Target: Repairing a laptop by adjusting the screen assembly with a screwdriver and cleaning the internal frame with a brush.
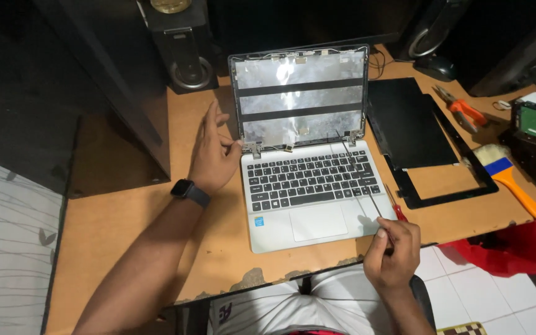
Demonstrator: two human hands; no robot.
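Laptop (308, 186), silver, is sitting open near the front edge of the desk (138, 229), its screen panel and bezel already off so the lid is showing bare foil backing crossed by two dark strips. Right hand (393, 248) is pinching closed on a thin screwdriver (358, 180), fingers clamped round the handle end near the front right corner of the palm rest, the long shaft angling up across the keyboard toward the right hinge (353, 138). Left hand (213, 155) is lying open and flat on the desk, fingertips touching the lid's lower left corner by the left hinge, bracing it. Judging by this, hinge-screw work is in hand; the next move likely calls for seating the tip squarely in a small screw while the lid is being held steady. Removed black screen panel (407, 124) and bezel frame (460, 180) are lying right of the laptop; beyond them orange-handled pliers (463, 108) and a brush (507, 177).
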